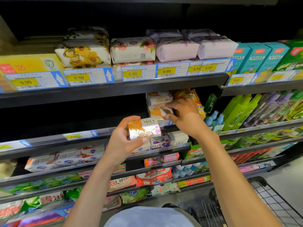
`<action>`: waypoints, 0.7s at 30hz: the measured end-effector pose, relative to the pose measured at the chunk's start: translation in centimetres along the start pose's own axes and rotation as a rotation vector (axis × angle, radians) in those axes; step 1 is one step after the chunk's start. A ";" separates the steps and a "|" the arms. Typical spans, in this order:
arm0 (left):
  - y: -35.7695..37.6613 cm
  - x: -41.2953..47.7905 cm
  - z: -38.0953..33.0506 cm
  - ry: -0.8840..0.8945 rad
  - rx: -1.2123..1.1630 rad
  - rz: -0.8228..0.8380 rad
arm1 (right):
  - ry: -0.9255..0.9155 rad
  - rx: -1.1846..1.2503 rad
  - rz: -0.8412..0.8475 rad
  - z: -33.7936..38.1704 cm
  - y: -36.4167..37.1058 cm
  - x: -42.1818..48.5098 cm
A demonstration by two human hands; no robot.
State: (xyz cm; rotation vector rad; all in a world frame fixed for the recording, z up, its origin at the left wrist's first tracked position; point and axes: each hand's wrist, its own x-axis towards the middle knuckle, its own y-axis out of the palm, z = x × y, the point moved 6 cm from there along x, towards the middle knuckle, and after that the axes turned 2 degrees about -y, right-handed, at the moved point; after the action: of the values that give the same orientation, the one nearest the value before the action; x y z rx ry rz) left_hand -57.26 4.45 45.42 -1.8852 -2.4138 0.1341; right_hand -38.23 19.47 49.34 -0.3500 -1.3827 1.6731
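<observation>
My left hand grips a small white and orange soap box printed "MeLy", held in front of the second shelf's rail. My right hand reaches into the second shelf and its fingers curl round a stacked soap pack with the same orange flower print. Another such pack lies on top of it. Orange-yellow packets sit just behind my right hand.
The top shelf carries flower-wrapped soap bundles and teal boxes above yellow 9.90 price tags. Green bottles stand to the right. Lower shelves hold soap boxes and detergent bags. A wire shopping cart is at lower right.
</observation>
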 end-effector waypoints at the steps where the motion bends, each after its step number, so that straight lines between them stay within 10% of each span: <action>1: 0.0 0.0 0.0 -0.001 -0.005 0.002 | -0.050 0.124 -0.069 0.6 -0.5 -1.1; 6: 0.6 0.4 -0.3 0.007 -0.038 0.041 | -0.022 0.630 0.181 2.8 0.0 -4.7; 16: 2.6 1.5 -2.3 0.125 0.032 0.088 | -0.028 0.668 0.119 1.5 -1.4 -3.6; 21: 1.6 1.7 -2.5 0.363 0.503 -0.099 | 0.000 0.609 -0.019 -1.0 -2.1 -2.2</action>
State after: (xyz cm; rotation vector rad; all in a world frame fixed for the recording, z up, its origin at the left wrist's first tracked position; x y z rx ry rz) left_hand -55.81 6.60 47.77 -1.4239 -1.9890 0.3256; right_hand -35.39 18.32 50.19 0.0155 -0.8105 1.9752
